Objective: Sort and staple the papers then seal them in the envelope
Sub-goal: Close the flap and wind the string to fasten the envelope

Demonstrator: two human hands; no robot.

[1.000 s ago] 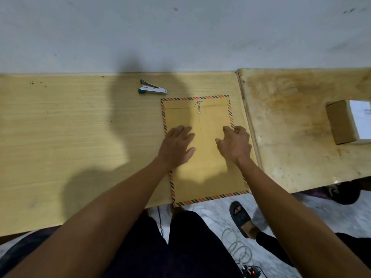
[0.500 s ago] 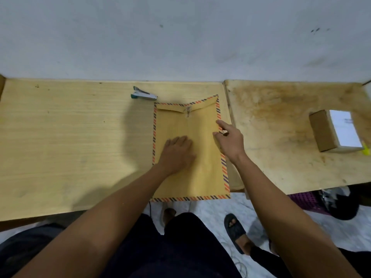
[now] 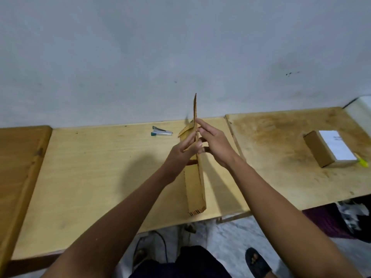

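Envelope (image 3: 195, 189) held up on edge over middle of table (image 3: 96, 167), seen almost edge-on from my view, striped border at near end, flap end far and raised toward wall. My left hand (image 3: 180, 155) grips left face, thumb curled across it. My right hand (image 3: 214, 145) holds right side, fingers fairly straight, thumb side hidden behind paper, so I cannot tell exact grip. Stapler (image 3: 161, 132) lies flat on table, just left of envelope's far end. Cardboard box (image 3: 329, 148) sits far right on stained table section.
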